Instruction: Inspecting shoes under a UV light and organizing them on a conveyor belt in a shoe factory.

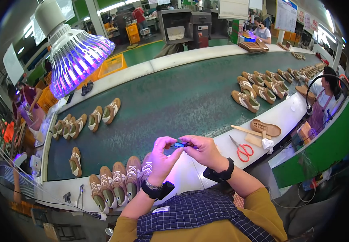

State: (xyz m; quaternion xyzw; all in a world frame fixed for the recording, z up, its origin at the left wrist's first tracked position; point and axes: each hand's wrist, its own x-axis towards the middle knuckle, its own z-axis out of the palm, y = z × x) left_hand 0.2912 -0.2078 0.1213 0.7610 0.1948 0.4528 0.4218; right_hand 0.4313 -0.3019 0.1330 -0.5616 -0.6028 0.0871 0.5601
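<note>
In front of me, over the near edge of the green belt, both hands meet at a small blue and black thing [178,144], too small to name. My left hand [164,158] pinches it from one side with thumb and fingers. Opposite, my right hand [204,151] is closed on its other side. Just left of my left wrist, a row of brown and white sneakers [119,181] stands on the white ledge, and my left forearm hides part of the last one. Red-handled scissors [244,151] lie to the right of my right hand.
A lamp [79,56] glowing purple hangs at the upper left. More sneakers [245,101] ride the green belt [174,97] at the far right, others at left. A shoe sole [265,127] and wooden sticks lie on the ledge at right. Pliers [80,195] lie at left. People work around the belt.
</note>
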